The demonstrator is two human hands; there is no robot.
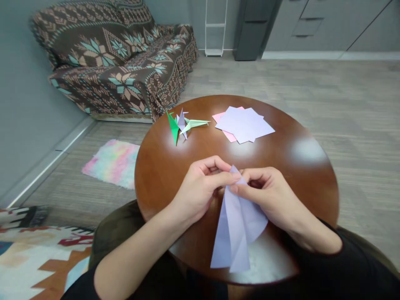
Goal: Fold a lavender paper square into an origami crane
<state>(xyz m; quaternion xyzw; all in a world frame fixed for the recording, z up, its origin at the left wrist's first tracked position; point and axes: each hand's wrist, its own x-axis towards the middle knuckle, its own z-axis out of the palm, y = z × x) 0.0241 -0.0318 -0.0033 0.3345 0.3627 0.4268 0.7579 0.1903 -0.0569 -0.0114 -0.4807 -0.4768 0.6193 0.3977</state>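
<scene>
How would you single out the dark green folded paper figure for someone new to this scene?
On the round wooden table, look at the far left edge, nearest the patterned sofa. Three folded figures cluster there; the dark green figure is leftmost, beside a lavender one and a pale green one.

We see two hands, a left hand [200, 189] and a right hand [270, 196]. They hold one folded purple paper [236, 225]. We count three paper birds: one green bird [173, 127], one purple bird [181, 120] and one pale green bird [194, 123]. There is one pile of flat paper sheets [243, 124]; we can't tell how many sheets. We see one round table [162, 166], one sofa [115, 58] and one fluffy little rug [112, 162].
</scene>
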